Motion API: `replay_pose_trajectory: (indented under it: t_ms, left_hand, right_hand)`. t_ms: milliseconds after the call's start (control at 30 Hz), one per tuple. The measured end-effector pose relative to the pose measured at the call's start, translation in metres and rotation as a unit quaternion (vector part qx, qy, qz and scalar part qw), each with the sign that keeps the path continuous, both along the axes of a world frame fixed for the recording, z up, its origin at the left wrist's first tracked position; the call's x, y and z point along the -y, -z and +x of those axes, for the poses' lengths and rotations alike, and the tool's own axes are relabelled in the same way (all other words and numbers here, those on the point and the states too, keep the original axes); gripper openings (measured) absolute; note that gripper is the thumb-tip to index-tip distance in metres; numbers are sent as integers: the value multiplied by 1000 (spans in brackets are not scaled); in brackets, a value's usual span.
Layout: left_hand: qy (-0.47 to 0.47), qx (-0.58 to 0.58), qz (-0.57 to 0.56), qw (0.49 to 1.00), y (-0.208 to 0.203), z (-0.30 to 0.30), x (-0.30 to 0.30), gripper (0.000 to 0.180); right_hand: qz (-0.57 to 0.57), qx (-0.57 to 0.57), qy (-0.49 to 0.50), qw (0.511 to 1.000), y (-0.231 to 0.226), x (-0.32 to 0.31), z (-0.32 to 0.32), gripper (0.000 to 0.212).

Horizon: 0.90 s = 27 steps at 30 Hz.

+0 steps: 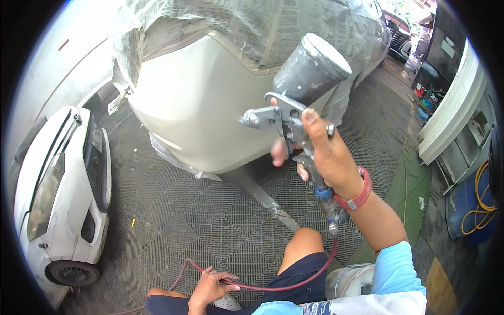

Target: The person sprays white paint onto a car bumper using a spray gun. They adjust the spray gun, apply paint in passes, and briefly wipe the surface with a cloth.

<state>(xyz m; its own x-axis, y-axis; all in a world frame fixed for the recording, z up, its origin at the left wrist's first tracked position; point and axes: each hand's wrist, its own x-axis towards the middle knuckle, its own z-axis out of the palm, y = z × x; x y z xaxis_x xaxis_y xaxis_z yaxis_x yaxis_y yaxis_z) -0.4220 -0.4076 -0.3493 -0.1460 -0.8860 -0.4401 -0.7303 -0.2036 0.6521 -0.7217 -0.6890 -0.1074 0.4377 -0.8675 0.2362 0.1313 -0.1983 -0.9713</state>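
My right hand point(326, 152) is wrapped round a paint spray gun point(296, 126), with the index finger stretched forward by the trigger. A dark cup with a white lid point(312, 68) sits tilted on top of the gun. The nozzle points left, toward a smooth white car bumper point(194, 100) and apart from it. From the bottom of the handle a dark red air hose point(283, 288) curves down and across my lap. My left hand point(212, 283) is low at the front, with the hose running between its thumb and fingers.
Masking paper and clear film point(210, 31) cover the car above the bumper. A white car point(63, 194) stands at the left. Dark patterned matting point(194, 210) covers the floor. At the right are white panels point(454, 105) and a blue bin with a yellow hose point(478, 202). A white bucket point(341, 281) stands beside me.
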Motion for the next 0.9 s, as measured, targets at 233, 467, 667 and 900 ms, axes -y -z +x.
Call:
replay_pose_trajectory:
  t_ms: [233, 467, 667, 900]
  left_hand:
    - [-30, -23, -13, 999, -15, -14, 3, 42]
    - [-48, -36, -121, 991, -26, -50, 34, 36]
    - [-91, -33, -173, 980, -36, -71, 67, 30]
    - [-154, 8, -232, 961, -65, -76, 89, 26]
  right_hand:
    - [-14, 7, 95, 995, -5, 57, -37, 74]
    - [-31, -18, 273, 961, 15, 129, -124, 65]
    - [-25, -5, 358, 933, 29, 195, -192, 69]
    - [-3, 35, 452, 891, 41, 274, -240, 70]
